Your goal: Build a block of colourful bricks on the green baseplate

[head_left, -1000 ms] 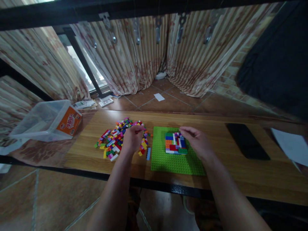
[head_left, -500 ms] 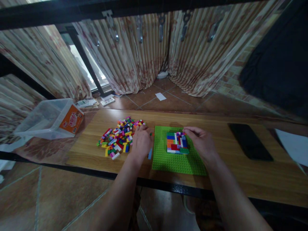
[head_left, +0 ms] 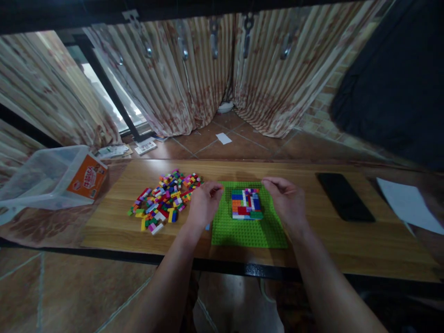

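Note:
A block of mixed-colour building bricks [head_left: 243,210] stands on the green baseplate [head_left: 249,236]. My left hand [head_left: 205,201] hovers at the plate's left edge, thumb and fingers pinched together; whatever they may hold is too small to make out. On the other side, my right hand [head_left: 287,201] hangs over the plate's right part, its fingertips close together just right of the brick block. Its grip also hides whether anything is in it. Left of my left hand spreads a pile of loose bricks [head_left: 173,196]. A light blue brick [head_left: 207,227] lies partly hidden beside the plate.
A clear plastic box with an orange label [head_left: 88,178] stands past the wooden table's [head_left: 114,226] left end. A black phone [head_left: 345,196] lies to the right, with white paper [head_left: 409,203] beyond it. Striped curtains [head_left: 194,83] hang behind.
My left hand has lifted from the brick pile and moved right to the baseplate's edge, fingers pinched. My right hand stays by the brick block. The whole view has shifted slightly.

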A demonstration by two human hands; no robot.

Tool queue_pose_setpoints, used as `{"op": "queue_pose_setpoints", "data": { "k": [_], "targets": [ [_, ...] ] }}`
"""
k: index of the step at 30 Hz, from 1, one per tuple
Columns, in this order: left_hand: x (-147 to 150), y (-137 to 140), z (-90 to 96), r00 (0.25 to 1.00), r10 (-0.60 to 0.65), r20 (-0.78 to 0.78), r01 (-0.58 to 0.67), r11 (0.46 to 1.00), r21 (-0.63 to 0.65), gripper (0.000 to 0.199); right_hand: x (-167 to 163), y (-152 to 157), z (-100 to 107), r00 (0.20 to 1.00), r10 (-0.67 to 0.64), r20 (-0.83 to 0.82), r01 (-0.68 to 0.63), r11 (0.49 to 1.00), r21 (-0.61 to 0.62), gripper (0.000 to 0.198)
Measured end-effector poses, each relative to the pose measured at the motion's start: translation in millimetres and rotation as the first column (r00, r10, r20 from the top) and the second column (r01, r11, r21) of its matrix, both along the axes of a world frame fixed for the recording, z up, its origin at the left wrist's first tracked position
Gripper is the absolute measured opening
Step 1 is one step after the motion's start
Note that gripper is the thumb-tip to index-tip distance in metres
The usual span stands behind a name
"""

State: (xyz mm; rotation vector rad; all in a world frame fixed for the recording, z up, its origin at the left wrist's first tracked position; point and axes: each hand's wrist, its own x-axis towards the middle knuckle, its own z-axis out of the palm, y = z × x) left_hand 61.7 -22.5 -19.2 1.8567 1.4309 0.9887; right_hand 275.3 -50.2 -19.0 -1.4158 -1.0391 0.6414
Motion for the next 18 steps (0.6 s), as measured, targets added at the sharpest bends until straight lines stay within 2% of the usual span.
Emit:
{"op": "queue_pose_setpoints", "data": {
  "k": [4, 7, 11, 18],
  "targets": [
    [15, -5, -3.5, 0.934, -0.065, 0.352, 0.108, 0.989, -0.104, 0.007, -7, -7, 6, 0.992, 0.124, 0.011, -0.124, 0.992, 0.014, 0.016],
    [25, -10, -4.1, 0.874, -0.084, 0.478, 0.16, 0.98, -0.121, 0.016, -12, -11, 4, 0.958, 0.286, 0.013, -0.286, 0.958, -0.037, 0.018],
    [33, -15, -1.1, 0.844, -0.128, 0.521, 0.226, 0.965, -0.13, 0.03, -15, -14, -1, 0.914, 0.405, 0.029, -0.403, 0.914, -0.045, 0.02],
    [41, -19, 0.8, 0.853, -0.167, 0.495, 0.255, 0.96, -0.116, 0.037, -16, -18, 1, 0.891, 0.444, 0.093, -0.443, 0.896, -0.034, 0.015]
  ]
}}
